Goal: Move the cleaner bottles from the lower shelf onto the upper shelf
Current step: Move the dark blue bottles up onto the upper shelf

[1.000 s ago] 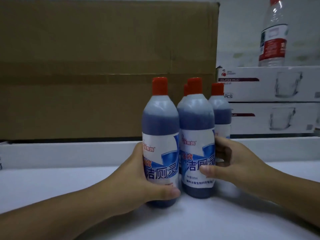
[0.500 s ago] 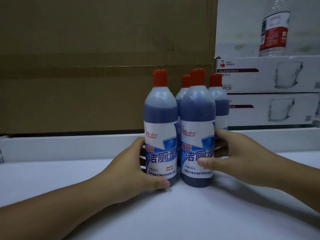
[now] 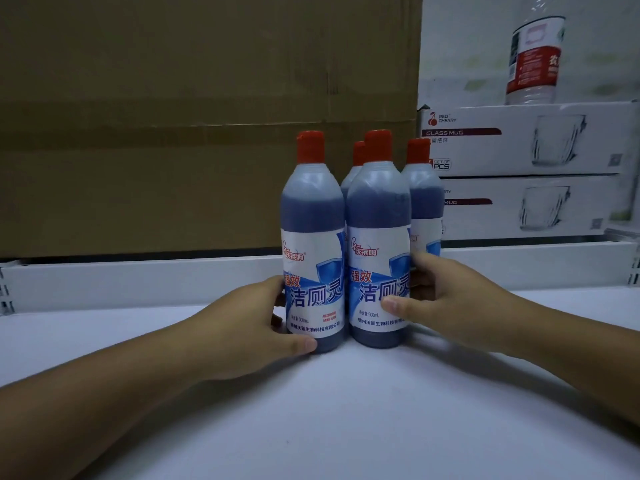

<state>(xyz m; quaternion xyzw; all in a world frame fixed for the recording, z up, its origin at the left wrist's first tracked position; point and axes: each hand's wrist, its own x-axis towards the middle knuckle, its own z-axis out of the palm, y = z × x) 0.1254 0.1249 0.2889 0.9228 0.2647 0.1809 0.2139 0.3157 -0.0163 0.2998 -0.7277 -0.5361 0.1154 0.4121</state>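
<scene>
My left hand (image 3: 249, 325) is wrapped around the lower part of the front left bottle (image 3: 313, 244), thumb across its base and fingers hidden behind it. My right hand (image 3: 446, 299) grips the front right bottle (image 3: 379, 244), thumb pressed on the label and fingers curled around its far side. Both bottles stand upright and touch each other on the white shelf (image 3: 346, 410), near its back edge. Close behind them I see two more bottles: one (image 3: 358, 157) mostly hidden between the front pair, the other (image 3: 424, 202) just behind the right one. All have red caps and dark blue liquid. A big cardboard box (image 3: 190, 116) sits beyond the shelf's back edge, with stacked white mug boxes (image 3: 519, 140) to its right and a water bottle (image 3: 535, 60) standing on top of them.
</scene>
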